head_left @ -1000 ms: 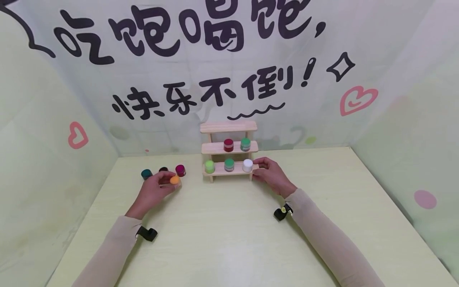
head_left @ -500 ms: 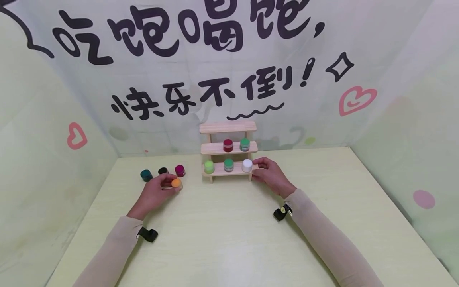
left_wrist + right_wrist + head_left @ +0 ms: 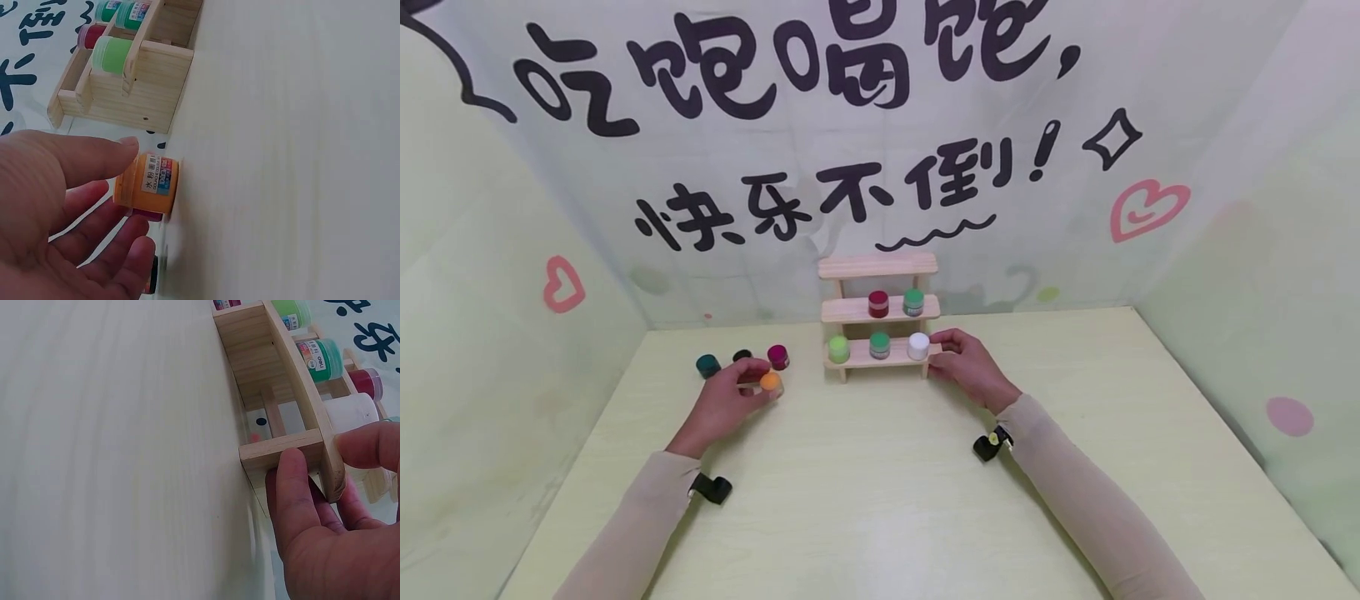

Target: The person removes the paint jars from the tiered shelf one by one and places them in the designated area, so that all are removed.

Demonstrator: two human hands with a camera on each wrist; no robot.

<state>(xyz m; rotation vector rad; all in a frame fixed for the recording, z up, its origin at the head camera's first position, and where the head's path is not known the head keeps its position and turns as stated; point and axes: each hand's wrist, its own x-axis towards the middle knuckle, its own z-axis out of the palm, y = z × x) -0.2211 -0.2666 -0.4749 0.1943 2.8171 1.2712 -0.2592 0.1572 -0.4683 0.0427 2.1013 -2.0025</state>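
My left hand (image 3: pixel 724 408) has its thumb and fingers around an orange paint jar (image 3: pixel 150 187), whose base is at the tabletop in the left wrist view. At the right end of a three-tier wooden stand (image 3: pixel 880 265), my right hand (image 3: pixel 970 367) holds the bottom shelf and its leg, with the thumb (image 3: pixel 362 445) over the shelf end. Close to that thumb stands a white jar (image 3: pixel 918 346). A light green jar (image 3: pixel 838 348) and a green jar (image 3: pixel 879 344) share the bottom shelf; a dark red jar (image 3: pixel 877 303) and another green jar (image 3: pixel 913 302) occupy the middle one.
Behind my left hand, a teal jar (image 3: pixel 707 365), a partly hidden black jar (image 3: pixel 742 355) and a magenta jar (image 3: pixel 778 357) stand on the pale table (image 3: pixel 880 483). A printed cloth backdrop (image 3: pixel 1045 250) rises behind the stand, with side walls left and right.
The orange jar and my left hand have shifted slightly right and lower, showing more of the jars behind. My right hand stays at the stand's end.
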